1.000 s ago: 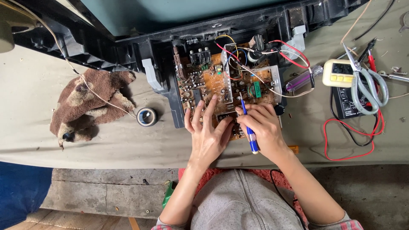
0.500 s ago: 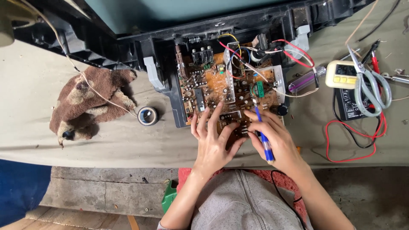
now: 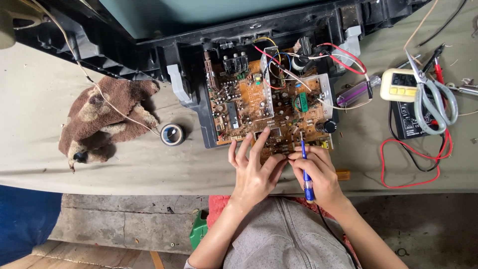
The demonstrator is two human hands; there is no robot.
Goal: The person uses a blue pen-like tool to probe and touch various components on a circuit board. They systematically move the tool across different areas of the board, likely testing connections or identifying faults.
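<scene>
Right hand [image 3: 321, 172] grips a blue tool [image 3: 305, 169] at the circuit board [image 3: 264, 107]; left hand [image 3: 255, 167] rests open, fingers spread, on its near edge.

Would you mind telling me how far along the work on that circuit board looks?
Done: the circuit board lies exposed, pulled out of the black casing. In hand: the left hand steadies the board's near edge while the right hand holds a blue tool, its tip at the board. Left: the board remains out of the casing, wires showing, with scissors and a meter laid out nearby.
</scene>
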